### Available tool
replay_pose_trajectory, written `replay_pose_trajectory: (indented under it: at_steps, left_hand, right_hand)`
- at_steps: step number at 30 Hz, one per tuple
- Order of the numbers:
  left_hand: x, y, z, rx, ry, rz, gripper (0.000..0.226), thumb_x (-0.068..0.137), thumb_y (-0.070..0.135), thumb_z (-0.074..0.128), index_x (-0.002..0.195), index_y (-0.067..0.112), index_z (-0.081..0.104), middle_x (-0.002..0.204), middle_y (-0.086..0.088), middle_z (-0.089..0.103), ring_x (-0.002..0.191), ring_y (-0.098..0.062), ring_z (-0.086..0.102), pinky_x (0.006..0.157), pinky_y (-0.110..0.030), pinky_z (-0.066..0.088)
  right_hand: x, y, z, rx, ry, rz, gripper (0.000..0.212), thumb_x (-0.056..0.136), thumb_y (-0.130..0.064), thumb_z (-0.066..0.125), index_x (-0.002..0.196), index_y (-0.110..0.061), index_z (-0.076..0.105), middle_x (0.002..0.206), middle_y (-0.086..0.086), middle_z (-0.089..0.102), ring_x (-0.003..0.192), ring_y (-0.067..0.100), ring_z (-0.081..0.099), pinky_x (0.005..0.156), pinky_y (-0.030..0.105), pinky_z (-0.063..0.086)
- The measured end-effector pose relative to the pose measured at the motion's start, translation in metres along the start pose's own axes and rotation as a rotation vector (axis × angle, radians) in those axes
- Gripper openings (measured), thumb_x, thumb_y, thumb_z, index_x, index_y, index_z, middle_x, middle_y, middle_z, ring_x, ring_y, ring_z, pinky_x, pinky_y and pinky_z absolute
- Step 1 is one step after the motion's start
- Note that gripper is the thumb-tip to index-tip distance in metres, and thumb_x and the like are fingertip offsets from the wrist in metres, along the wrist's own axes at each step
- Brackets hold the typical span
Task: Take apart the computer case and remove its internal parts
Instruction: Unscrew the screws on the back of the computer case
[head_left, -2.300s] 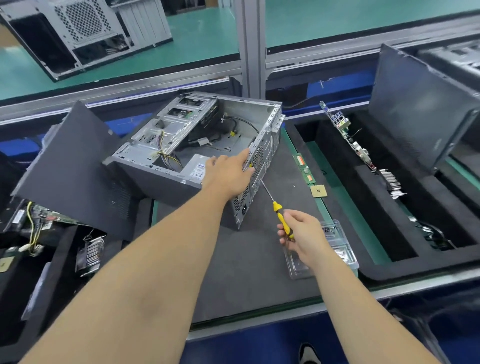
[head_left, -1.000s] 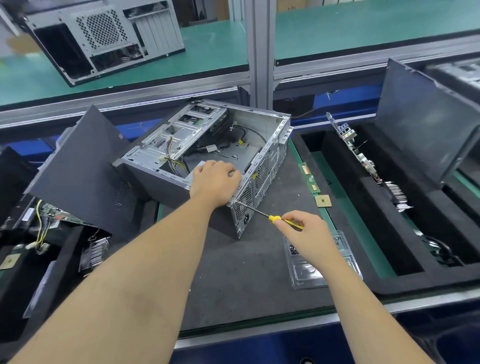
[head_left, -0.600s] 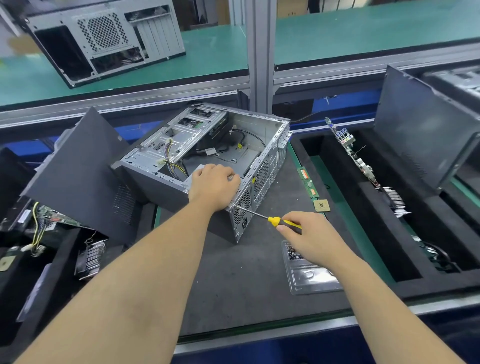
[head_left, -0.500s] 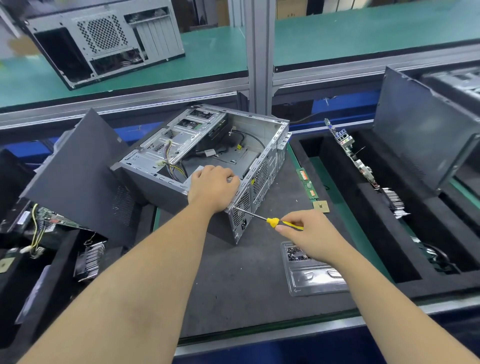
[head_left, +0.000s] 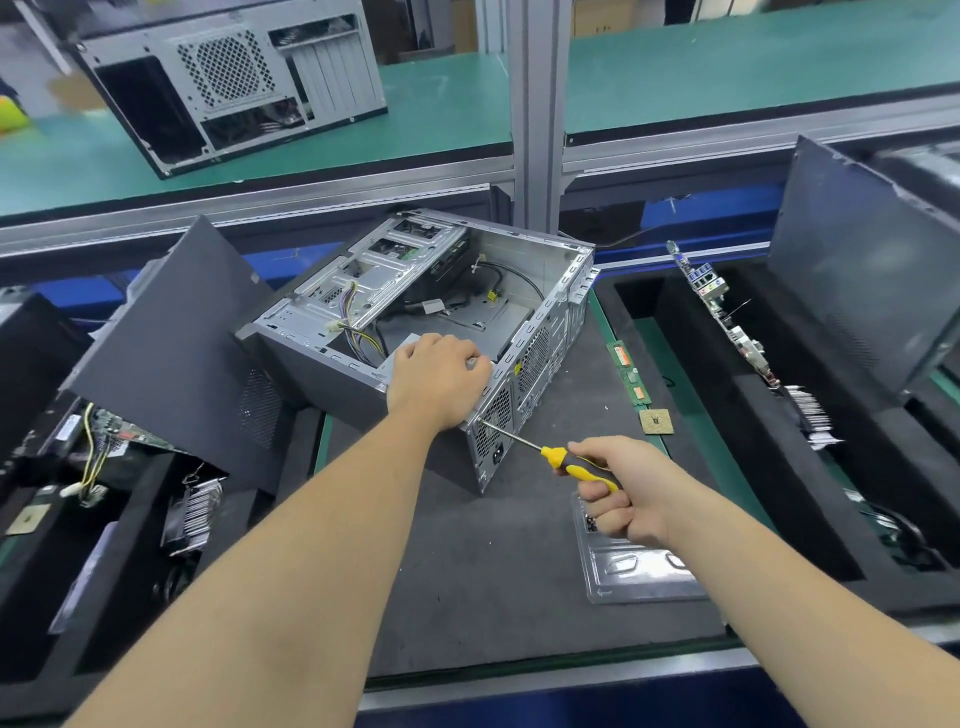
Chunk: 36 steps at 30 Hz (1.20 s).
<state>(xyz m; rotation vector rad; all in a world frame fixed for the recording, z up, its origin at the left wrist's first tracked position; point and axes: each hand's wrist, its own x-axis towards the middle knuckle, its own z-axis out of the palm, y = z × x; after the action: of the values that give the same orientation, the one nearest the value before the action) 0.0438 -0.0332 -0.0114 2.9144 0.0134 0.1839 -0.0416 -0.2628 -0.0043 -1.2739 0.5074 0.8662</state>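
**Bracing the case while the screwdriver works its rear panel**

At nine o'clock a foam tray holds parts already pulled: a circuit board with wiring and a finned heatsink, sorted out of the way. A dark side panel leans over that tray, presumably set there to free the work area.

At centre the computer case lies open side up on the grey mat, so its inside is reachable from above. The left hand is clenched over the case's near top corner, pressing it steady against the push of the tool. At four o'clock from it the right hand grips the yellow-handled screwdriver, whose tip meets the perforated rear panel; the screw itself is too small to make out.

Beneath that hand sits a clear plastic tray, probably for screws. A memory stick and a processor chip lie at two o'clock. At three o'clock a second foam tray stands a motherboard on edge.

The bench is one station on an aluminium-framed line; another case rests on the green shelf at eleven o'clock.
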Motion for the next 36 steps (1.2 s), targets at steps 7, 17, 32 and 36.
replay_pose_trajectory:
  at_steps: [7, 17, 32, 36]
  left_hand:
    - [-0.002, 0.004, -0.001, -0.027, 0.024, -0.039, 0.037, 0.096, 0.037, 0.033, 0.068, 0.023, 0.053, 0.089, 0.005, 0.059, 0.106, -0.019, 0.05, 0.094, -0.038, 0.032]
    - [-0.004, 0.01, -0.002, -0.006, 0.037, -0.026, 0.038, 0.097, 0.03, 0.034, 0.076, 0.019, 0.063, 0.088, 0.004, 0.061, 0.103, -0.019, 0.049, 0.093, -0.038, 0.031]
    - [-0.005, 0.013, -0.003, 0.034, 0.056, -0.009, 0.04, 0.097, 0.027, 0.029, 0.066, 0.021, 0.054, 0.084, 0.004, 0.06, 0.103, -0.019, 0.051, 0.11, -0.048, 0.027]
    - [-0.004, 0.012, -0.003, 0.031, 0.063, -0.003, 0.041, 0.096, 0.027, 0.028, 0.064, 0.021, 0.054, 0.082, 0.004, 0.059, 0.1, -0.019, 0.05, 0.11, -0.048, 0.028]
  right_hand:
    - [0.014, 0.015, 0.01, -0.281, 0.388, -0.407, 0.028, 0.093, -0.015, 0.048, 0.066, -0.013, 0.05, 0.046, -0.004, 0.037, 0.037, 0.014, 0.032, 0.045, 0.02, 0.019]
    - [0.022, 0.015, 0.007, -0.479, 0.538, -0.557, 0.032, 0.098, -0.02, 0.046, 0.081, 0.004, 0.059, 0.062, 0.011, 0.053, 0.054, 0.023, 0.047, 0.051, 0.029, 0.033]
    - [0.023, 0.015, 0.007, -0.621, 0.63, -0.737, 0.031, 0.098, -0.018, 0.046, 0.075, -0.002, 0.06, 0.066, 0.009, 0.059, 0.068, 0.036, 0.059, 0.06, 0.037, 0.049]
    - [0.016, 0.012, 0.012, -0.863, 0.788, -1.043, 0.028, 0.098, -0.02, 0.045, 0.075, -0.008, 0.055, 0.051, 0.002, 0.045, 0.054, 0.034, 0.044, 0.05, 0.036, 0.037]
